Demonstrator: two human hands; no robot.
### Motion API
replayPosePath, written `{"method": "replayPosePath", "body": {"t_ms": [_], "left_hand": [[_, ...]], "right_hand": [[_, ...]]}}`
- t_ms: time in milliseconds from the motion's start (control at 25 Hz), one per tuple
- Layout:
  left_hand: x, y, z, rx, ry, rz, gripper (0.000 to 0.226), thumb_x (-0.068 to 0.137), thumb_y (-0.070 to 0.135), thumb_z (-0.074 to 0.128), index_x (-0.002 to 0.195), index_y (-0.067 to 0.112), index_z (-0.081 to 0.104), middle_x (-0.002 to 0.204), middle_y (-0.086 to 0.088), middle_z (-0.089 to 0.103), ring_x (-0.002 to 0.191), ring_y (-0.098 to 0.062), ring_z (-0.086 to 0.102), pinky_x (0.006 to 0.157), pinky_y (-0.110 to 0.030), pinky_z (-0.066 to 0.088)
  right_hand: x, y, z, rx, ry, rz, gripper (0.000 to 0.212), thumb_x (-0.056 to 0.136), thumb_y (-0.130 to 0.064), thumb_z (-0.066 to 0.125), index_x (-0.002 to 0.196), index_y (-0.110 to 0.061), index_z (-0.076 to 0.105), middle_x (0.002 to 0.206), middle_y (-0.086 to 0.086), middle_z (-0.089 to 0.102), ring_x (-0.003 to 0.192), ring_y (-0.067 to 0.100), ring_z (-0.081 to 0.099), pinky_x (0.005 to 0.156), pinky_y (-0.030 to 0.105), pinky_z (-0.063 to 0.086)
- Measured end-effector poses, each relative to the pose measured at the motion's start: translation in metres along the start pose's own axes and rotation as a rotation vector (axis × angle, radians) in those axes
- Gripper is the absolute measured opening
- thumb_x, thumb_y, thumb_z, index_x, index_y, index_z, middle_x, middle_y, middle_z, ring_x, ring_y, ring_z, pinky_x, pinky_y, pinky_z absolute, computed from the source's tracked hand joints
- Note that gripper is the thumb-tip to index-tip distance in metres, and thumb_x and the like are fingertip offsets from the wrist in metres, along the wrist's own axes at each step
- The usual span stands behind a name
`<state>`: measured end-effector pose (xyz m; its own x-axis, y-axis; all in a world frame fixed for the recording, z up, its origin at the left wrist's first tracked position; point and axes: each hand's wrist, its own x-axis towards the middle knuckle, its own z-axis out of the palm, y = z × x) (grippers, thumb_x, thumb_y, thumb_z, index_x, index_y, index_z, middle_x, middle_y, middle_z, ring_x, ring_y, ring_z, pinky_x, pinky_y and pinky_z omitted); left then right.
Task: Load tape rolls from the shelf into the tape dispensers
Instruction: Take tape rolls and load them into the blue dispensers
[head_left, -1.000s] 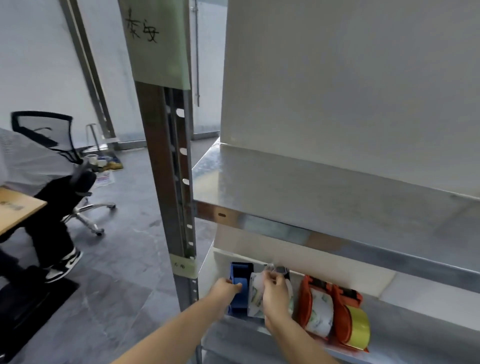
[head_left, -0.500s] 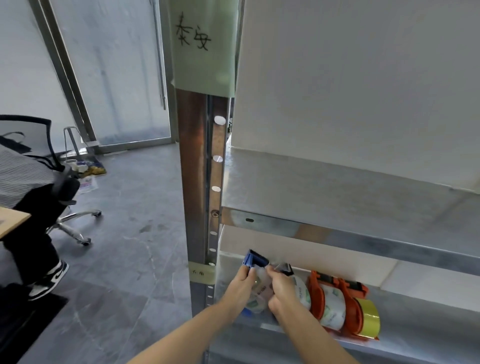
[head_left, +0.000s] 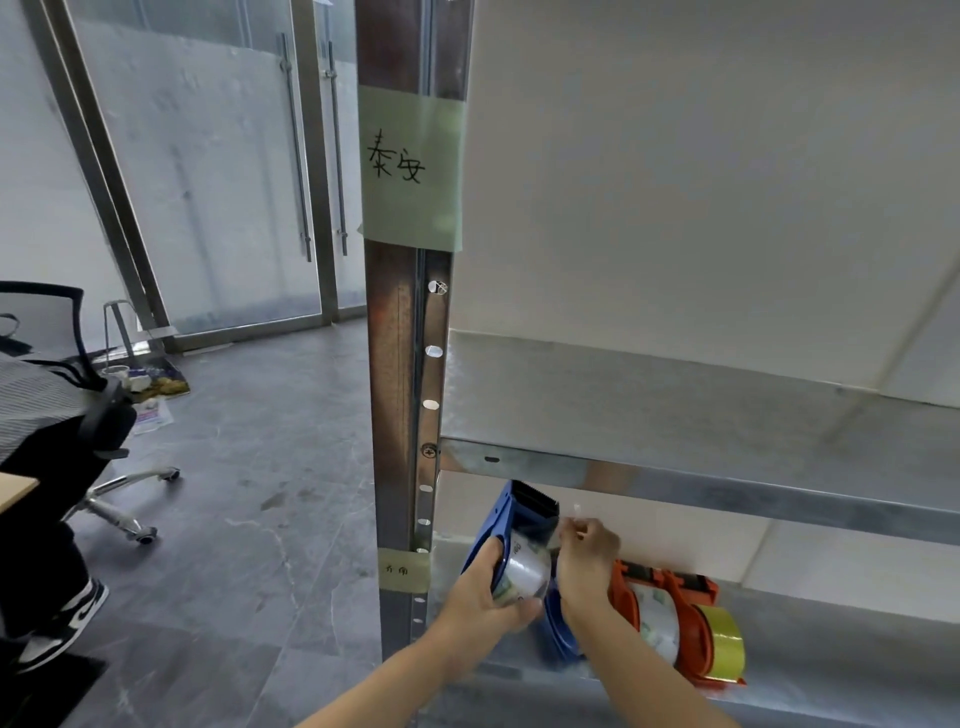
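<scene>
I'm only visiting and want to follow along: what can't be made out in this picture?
Head view.
Clear and tiny: the tape end pinched by the right hand; its path through the blue dispenser cannot be told.
Motion-blurred: fingertips of the left hand under the clear tape roll.
Mostly hidden behind the right wrist: a blue piece.
Cut off by the left edge: a seated person.

Left hand (head_left: 485, 597) and right hand (head_left: 584, 564) curled

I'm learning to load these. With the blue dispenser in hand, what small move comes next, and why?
Probably draw tape from the clear roll across the black head: the left hand grips the blue dispenser holding it, and the right hand pinches its tape beside that head.
</scene>
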<state>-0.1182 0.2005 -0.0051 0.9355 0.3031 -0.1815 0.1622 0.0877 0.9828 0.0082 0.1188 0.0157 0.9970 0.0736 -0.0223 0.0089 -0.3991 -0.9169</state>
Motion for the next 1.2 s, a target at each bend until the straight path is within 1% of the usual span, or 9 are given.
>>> {"method": "replayPosePath", "body": {"t_ms": [120, 280, 440, 520, 720, 840, 1040, 1120, 1200], "left_hand": [[-0.002, -0.001, -0.001, -0.025, -0.105, -0.014, 0.093, 0.070, 0.033, 0.086, 0.145, 0.021, 0.033, 0.153, -0.006, 0.039, 0.139, -0.026, 0.041, 0.114, -0.046, 0.040], [-0.002, 0.004, 0.002, 0.008, -0.188, -0.031, 0.089, 0.068, 0.026, 0.088, 0.141, 0.016, 0.037, 0.129, -0.013, 0.061, 0.117, -0.030, 0.062, 0.103, -0.049, 0.050], [0.002, 0.024, 0.013, -0.023, -0.142, -0.045, 0.055, 0.073, 0.030, 0.079, 0.119, 0.011, 0.054, 0.101, -0.013, 0.074, 0.087, -0.024, 0.070, 0.090, -0.045, 0.057], [0.007, 0.028, 0.017, -0.081, -0.113, -0.095, 0.060, 0.075, 0.041, 0.078, 0.117, 0.003, 0.056, 0.096, -0.014, 0.075, 0.082, -0.024, 0.070, 0.079, -0.036, 0.059], [-0.002, 0.034, 0.005, -0.002, -0.099, -0.037, 0.028, 0.083, 0.003, 0.070, 0.110, -0.005, 0.065, 0.090, -0.012, 0.070, 0.081, -0.017, 0.068, 0.075, -0.025, 0.056], [-0.009, 0.030, 0.000, 0.023, -0.060, -0.042, 0.011, 0.084, 0.005, 0.068, 0.094, 0.000, 0.068, 0.083, -0.013, 0.068, 0.068, -0.013, 0.067, 0.068, -0.022, 0.055], [-0.022, 0.024, -0.005, -0.006, -0.052, 0.013, 0.018, 0.093, 0.021, 0.060, 0.079, 0.009, 0.063, 0.072, -0.008, 0.067, 0.066, -0.014, 0.064, 0.068, -0.017, 0.055], [-0.025, 0.019, -0.005, -0.005, -0.046, 0.029, 0.019, 0.093, 0.022, 0.059, 0.078, 0.010, 0.062, 0.072, -0.007, 0.067, 0.071, -0.014, 0.064, 0.071, -0.015, 0.054], [-0.026, 0.018, -0.006, -0.014, -0.036, 0.027, 0.022, 0.094, 0.023, 0.059, 0.077, 0.010, 0.062, 0.073, -0.007, 0.066, 0.072, -0.013, 0.063, 0.072, -0.015, 0.054]], "right_hand": [[0.014, -0.003, -0.017, -0.132, -0.016, -0.195, 0.017, 0.093, -0.026, 0.053, 0.087, -0.011, 0.060, 0.095, 0.012, 0.062, 0.085, 0.021, 0.058, 0.076, 0.034, 0.048], [0.024, -0.026, -0.032, -0.399, -0.157, -0.217, 0.031, 0.101, -0.034, 0.038, 0.092, -0.010, 0.056, 0.085, 0.012, 0.064, 0.078, 0.030, 0.063, 0.073, 0.042, 0.050], [0.026, -0.045, -0.030, -0.886, -0.138, -0.375, 0.026, 0.100, -0.011, 0.035, 0.111, -0.007, 0.057, 0.109, 0.014, 0.065, 0.097, 0.031, 0.062, 0.071, 0.034, 0.045], [0.024, -0.054, -0.024, -0.763, -0.171, -0.347, 0.021, 0.099, -0.011, 0.036, 0.105, -0.008, 0.056, 0.109, 0.014, 0.065, 0.098, 0.031, 0.061, 0.068, 0.033, 0.040], [0.033, -0.068, -0.015, -0.177, -0.248, -0.142, 0.016, 0.097, -0.015, 0.047, 0.104, -0.014, 0.061, 0.117, 0.016, 0.062, 0.116, 0.035, 0.054, 0.098, 0.046, 0.043], [0.032, -0.067, -0.011, -0.033, -0.352, 0.009, 0.032, 0.084, -0.009, 0.055, 0.054, -0.021, 0.049, 0.065, 0.003, 0.055, 0.071, 0.028, 0.055, 0.068, 0.039, 0.048], [0.031, -0.071, -0.013, 0.164, -0.562, 0.395, 0.018, 0.087, 0.000, 0.050, 0.074, -0.011, 0.053, 0.057, 0.004, 0.051, 0.041, 0.009, 0.049, 0.040, 0.015, 0.043], [0.032, -0.065, -0.012, 0.308, -0.612, 0.608, 0.012, 0.089, -0.004, 0.050, 0.091, -0.013, 0.058, 0.066, 0.008, 0.059, 0.052, 0.014, 0.056, 0.056, 0.020, 0.048], [0.033, -0.054, -0.008, 0.409, -0.641, 0.665, 0.024, 0.088, -0.002, 0.050, 0.094, -0.022, 0.063, 0.098, 0.012, 0.063, 0.083, 0.024, 0.062, 0.081, 0.034, 0.053]]}}
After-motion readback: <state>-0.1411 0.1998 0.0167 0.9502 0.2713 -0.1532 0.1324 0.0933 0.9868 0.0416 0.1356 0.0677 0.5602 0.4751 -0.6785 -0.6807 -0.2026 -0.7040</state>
